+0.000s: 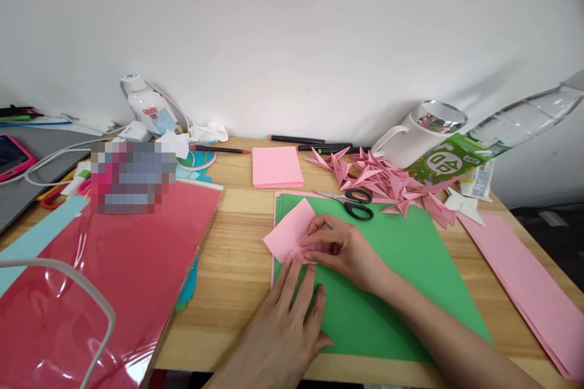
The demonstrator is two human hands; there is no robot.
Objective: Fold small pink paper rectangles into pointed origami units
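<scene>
A pink sheet of paper (292, 231), creased and partly folded, lies on the green paper (392, 304). My left hand (289, 319) rests flat with its fingers stretched out, the tips touching the paper's near edge. My right hand (349, 252) pinches the paper's right side between thumb and fingers, hiding part of it. Just beyond lie black-handled scissors (356, 202), their blades pointing left. A stack of pink paper squares (277, 165) sits farther back. To its right is a heap of pink folded paper pieces (378, 176), with pointed tips.
A white mug (408, 137), a green packet (444, 158) and a clear plastic bottle (524, 112) stand or lean at the back right. Long pink paper strips (524, 285) lie at right. Red paper in a clear sleeve (137, 267) covers the left; a white cable (103, 298) arches over it.
</scene>
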